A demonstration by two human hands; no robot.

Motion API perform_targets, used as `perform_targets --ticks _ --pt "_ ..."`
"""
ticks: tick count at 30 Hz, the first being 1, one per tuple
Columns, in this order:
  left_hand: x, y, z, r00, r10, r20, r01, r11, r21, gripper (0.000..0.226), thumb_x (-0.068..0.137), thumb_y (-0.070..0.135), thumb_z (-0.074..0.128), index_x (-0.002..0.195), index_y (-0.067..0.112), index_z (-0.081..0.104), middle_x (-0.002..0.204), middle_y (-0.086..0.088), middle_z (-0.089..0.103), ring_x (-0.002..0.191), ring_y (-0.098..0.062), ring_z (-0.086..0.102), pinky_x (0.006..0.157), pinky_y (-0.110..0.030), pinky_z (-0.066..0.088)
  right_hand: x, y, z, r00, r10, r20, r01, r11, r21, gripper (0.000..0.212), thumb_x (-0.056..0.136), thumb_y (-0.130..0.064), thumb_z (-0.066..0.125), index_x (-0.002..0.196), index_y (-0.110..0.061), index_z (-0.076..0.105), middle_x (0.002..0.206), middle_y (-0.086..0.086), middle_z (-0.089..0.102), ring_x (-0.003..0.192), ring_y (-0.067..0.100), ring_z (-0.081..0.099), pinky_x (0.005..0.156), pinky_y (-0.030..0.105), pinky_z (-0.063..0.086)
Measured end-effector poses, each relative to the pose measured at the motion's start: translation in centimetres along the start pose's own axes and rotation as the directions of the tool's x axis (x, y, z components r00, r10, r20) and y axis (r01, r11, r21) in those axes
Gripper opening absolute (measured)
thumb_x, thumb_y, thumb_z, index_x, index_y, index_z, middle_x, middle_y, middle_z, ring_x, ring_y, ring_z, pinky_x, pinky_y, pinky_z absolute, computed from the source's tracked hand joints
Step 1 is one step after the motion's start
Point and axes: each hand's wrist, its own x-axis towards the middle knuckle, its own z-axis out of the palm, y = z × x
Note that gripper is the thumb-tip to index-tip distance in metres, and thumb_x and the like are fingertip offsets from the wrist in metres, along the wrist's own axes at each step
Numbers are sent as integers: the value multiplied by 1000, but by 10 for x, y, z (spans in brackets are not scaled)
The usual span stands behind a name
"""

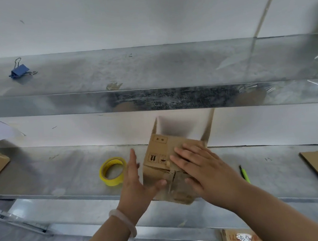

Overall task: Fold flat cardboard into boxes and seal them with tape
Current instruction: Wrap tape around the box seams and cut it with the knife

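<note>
Lower centre of frame: small brown cardboard box (pixel 156 148) on grey metal table (pixel 63 170), far flaps upright.
Right hand (pixel 197 164): fingers flat on box top, likely steadying it.
Left hand (pixel 134 180): fingers straight, thumb on near face, bracing.
Yellow tape roll (pixel 111 181): left of box, unheld, handy for sealing.

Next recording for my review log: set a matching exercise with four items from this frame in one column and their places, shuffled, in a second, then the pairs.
Things:
1. binder clip
2. tape roll
3. pen
4. box

Places:
A. under the flat right hand
B. upper shelf, far left
C. lower shelf, right of the box
D. lower shelf, just left of the left hand

Pairs: 1-B, 2-D, 3-C, 4-A
</note>
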Motion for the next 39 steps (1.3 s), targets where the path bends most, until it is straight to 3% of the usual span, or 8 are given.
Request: perform_targets --ticks 6,13,17,19,23,26,31,39 --pt "20 10 0 986 162 -41 -162 987 2 79 66 38 81 131 54 39 129 19 48 121 -6 47 98 -40 48 22 6 9 1000 18 -16 -19 999 -27 51 89 -37 38 138 -32 50 139 -9 56 131 18 51 108 49 41" --pt "27 -13 -21 975 106 194 -95 993 -66 110 64 51 81 151 40 13 146 11 38 133 -5 40 103 -31 42 9 -5 14 992 119 -36 -120 992 -31 57 92 -38 38 149 -27 33 149 -1 46 139 19 41 113 49 23" --pt "22 -56 -60 999 -6 49 -4 978 207 79 79 41 74 146 28 34 140 4 45 128 -12 44 103 -27 36 3 -13 12 992 123 -1 -123 991 -47 63 89 -46 39 149 -28 31 149 -2 45 140 17 38 114 49 21" --pt "26 -82 -77 997 65 -38 -41 890 454 55 86 36 63 136 15 52 135 -6 54 123 -26 51 102 -34 39 4 -19 10 991 127 -35 -127 992 -15 65 88 -47 42 149 -27 31 149 -2 45 142 17 35 115 50 22" --pt "42 -123 -97 991 -50 126 -73 591 803 50 78 23 69 127 24 60 133 2 58 132 -28 45 109 -45 31 11 -40 8 970 81 -229 -69 996 61 61 90 -42 49 146 -24 37 149 0 45 143 18 34 117 50 25" --pt "45 -134 -103 979 25 202 -195 401 895 36 58 23 84 89 32 69 93 9 69 105 -28 63 108 -51 22 19 -50 10 950 41 -309 -25 998 56 55 91 -36 53 142 -22 43 146 2 49 142 20 36 116 51 27" --pt "34 -80 -111 923 293 248 -380 614 692 25 83 38 49 105 31 59 91 10 69 89 -20 67 107 -51 34 35 -67 5 941 68 -331 -32 993 114 43 93 -35 50 131 -19 60 135 -3 57 136 18 42 116 45 29" --pt "26 19 -121 815 515 268 -571 632 523 23 90 39 51 109 28 55 99 10 65 94 -13 62 106 -45 39 73 -100 -18 975 202 -87 -160 922 353 39 94 -51 49 126 -32 61 109 -15 64 108 5 52 96 27 43"
